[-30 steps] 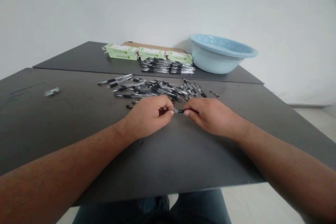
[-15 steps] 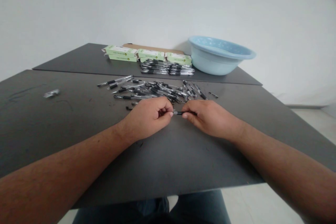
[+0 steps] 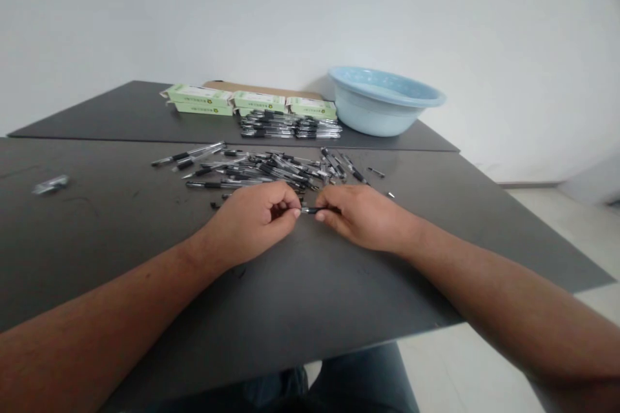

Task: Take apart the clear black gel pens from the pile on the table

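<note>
Between my hands, just above the dark table's near half, lies a pen (image 3: 309, 210) with a clear barrel and a black grip. My left hand (image 3: 256, 213) pinches its left end with thumb and forefinger. On the black grip side, my right hand (image 3: 356, 214) is closed around the pen, and the far tip shows past the hand's back edge. Directly beyond my fingers spreads a loose heap of similar pens and pen parts (image 3: 271, 168); my left hand covers some of them.
Several green-and-white boxes (image 3: 203, 100) are stacked at the back, with neat piles of pens (image 3: 268, 126) before them. A light blue basin (image 3: 382, 106) stands to their right. A small clear plastic bundle (image 3: 51, 185) lies far left on the grey table (image 3: 300, 310).
The view has turned slightly right, so everything appears shifted left. Both hands keep hold of the pen in much the same pose.
</note>
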A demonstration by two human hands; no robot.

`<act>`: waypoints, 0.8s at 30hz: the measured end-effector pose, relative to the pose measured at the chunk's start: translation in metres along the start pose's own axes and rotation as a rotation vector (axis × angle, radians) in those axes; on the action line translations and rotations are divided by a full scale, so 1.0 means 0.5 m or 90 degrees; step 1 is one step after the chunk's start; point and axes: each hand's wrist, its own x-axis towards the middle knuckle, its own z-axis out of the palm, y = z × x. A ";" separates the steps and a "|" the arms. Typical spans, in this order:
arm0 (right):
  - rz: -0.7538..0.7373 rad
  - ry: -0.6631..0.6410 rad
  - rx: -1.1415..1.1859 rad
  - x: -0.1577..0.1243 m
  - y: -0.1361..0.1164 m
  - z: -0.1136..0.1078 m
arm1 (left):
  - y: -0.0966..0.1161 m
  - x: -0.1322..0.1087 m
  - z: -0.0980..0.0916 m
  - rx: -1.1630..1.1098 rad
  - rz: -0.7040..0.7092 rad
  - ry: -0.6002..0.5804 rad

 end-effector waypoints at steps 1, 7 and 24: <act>-0.004 -0.012 -0.005 0.001 -0.001 0.001 | -0.001 0.000 0.000 0.006 -0.003 -0.006; -0.028 -0.024 0.024 0.005 0.005 -0.003 | -0.005 -0.001 0.003 -0.016 -0.030 -0.020; 0.376 -0.266 -0.147 -0.072 0.262 -0.171 | -0.018 -0.001 0.009 -0.034 -0.047 0.008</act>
